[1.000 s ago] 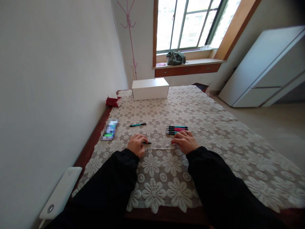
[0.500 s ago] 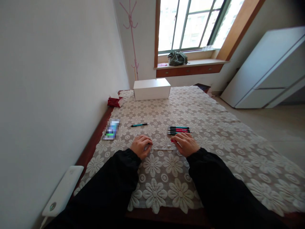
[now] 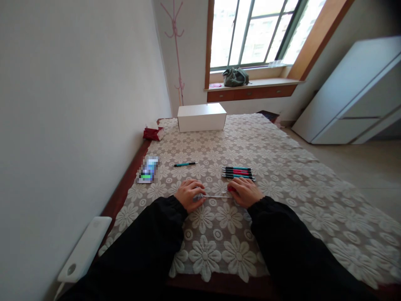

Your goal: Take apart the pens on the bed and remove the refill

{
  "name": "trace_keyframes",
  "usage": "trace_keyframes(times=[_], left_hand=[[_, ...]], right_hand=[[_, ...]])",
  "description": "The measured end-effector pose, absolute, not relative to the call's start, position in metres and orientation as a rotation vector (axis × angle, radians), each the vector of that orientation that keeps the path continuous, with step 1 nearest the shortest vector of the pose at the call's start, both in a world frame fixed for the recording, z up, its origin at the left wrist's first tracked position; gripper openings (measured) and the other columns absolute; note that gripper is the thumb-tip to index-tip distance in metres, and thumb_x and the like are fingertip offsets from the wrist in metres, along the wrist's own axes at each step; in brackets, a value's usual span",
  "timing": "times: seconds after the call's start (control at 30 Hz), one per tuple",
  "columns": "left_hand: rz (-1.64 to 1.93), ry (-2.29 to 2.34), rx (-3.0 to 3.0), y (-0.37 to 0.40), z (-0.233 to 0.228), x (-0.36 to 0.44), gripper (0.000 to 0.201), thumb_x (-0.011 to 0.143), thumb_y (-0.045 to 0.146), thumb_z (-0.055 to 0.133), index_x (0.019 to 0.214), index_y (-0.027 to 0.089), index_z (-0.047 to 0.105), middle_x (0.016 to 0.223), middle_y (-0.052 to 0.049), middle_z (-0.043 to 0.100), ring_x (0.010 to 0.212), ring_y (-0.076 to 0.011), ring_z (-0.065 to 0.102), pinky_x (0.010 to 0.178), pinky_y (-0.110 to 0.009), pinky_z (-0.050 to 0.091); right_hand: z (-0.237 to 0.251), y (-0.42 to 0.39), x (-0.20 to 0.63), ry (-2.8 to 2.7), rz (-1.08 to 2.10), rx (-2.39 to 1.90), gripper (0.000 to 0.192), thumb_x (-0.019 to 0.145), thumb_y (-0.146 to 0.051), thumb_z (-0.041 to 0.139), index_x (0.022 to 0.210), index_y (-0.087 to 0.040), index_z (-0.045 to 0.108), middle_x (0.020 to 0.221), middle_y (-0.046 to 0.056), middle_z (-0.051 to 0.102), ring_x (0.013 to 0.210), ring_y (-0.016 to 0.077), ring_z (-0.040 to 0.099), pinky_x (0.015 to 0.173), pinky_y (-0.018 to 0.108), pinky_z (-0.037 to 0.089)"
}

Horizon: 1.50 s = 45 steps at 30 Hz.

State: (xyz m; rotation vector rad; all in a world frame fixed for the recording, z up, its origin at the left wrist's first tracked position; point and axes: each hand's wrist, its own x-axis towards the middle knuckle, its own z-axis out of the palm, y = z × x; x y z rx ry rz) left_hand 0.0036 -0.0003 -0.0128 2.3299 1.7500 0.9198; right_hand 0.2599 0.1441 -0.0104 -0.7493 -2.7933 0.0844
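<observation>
My left hand (image 3: 189, 195) rests on the lace tablecloth (image 3: 282, 196), fingers curled and pinching the left end of a thin pale refill rod (image 3: 216, 196). The rod lies flat between both hands. At its right end my right hand (image 3: 246, 192) is closed on a small red pen part (image 3: 231, 189). Just beyond the right hand lies a tight row of several pens (image 3: 238, 172), teal, red and black. A single teal pen (image 3: 184, 164) lies apart, beyond the left hand.
A white box (image 3: 202, 117) stands at the table's far end, a red packet (image 3: 153, 133) at the far left edge. A blurred small item (image 3: 148, 169) lies left of the pens. A white device (image 3: 84, 251) sits by the wall. A white cabinet (image 3: 354, 92) stands right.
Both hands drew slightly nearer me and closed in on the rod's ends. The black piece seen at my left fingertips is now hidden. The view shifted a little left.
</observation>
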Motion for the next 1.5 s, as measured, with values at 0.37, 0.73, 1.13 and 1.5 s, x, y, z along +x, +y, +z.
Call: trace_keyframes(times=[0.37,0.73,1.13,1.5], left_hand=[[0.933,1.817,2.314,0.000,-0.010,0.006,0.012,0.085,0.032,0.066,0.093,0.025,0.073,0.111,-0.003,0.074,0.116,-0.0244,0.060,0.105,-0.044,0.042],[0.813,2.737,1.626,-0.002,0.006,-0.131,0.039,0.086,0.043,0.063,0.116,0.020,0.072,0.142,-0.015,0.054,0.133,-0.0409,0.042,0.113,-0.059,0.030],[0.631,2.838,1.407,-0.006,-0.020,-0.191,0.029,0.083,0.044,0.066,0.107,0.033,0.077,0.142,-0.002,0.058,0.132,-0.0319,0.048,0.115,-0.046,0.035],[0.984,2.756,1.023,-0.028,-0.018,-0.232,0.040,0.075,0.019,0.058,0.113,0.023,0.069,0.120,-0.008,0.070,0.115,-0.0292,0.061,0.106,-0.043,0.044]], right_hand=[[-0.016,0.139,0.252,-2.762,0.174,-0.636,0.019,0.097,-0.031,0.052,0.101,-0.024,0.070,0.102,0.007,0.068,0.098,0.0231,0.057,0.086,0.036,0.040],[-0.021,0.140,0.253,-2.749,0.208,-0.653,0.018,0.096,-0.031,0.053,0.101,-0.024,0.069,0.105,0.007,0.067,0.098,0.0241,0.057,0.088,0.037,0.043],[-0.021,0.141,0.253,-2.746,0.238,-0.656,0.019,0.095,-0.032,0.053,0.102,-0.024,0.069,0.104,0.008,0.067,0.098,0.0247,0.057,0.089,0.039,0.044],[-0.021,0.141,0.253,-2.749,0.235,-0.654,0.020,0.096,-0.032,0.052,0.102,-0.024,0.069,0.104,0.008,0.067,0.098,0.0245,0.057,0.089,0.039,0.044]])
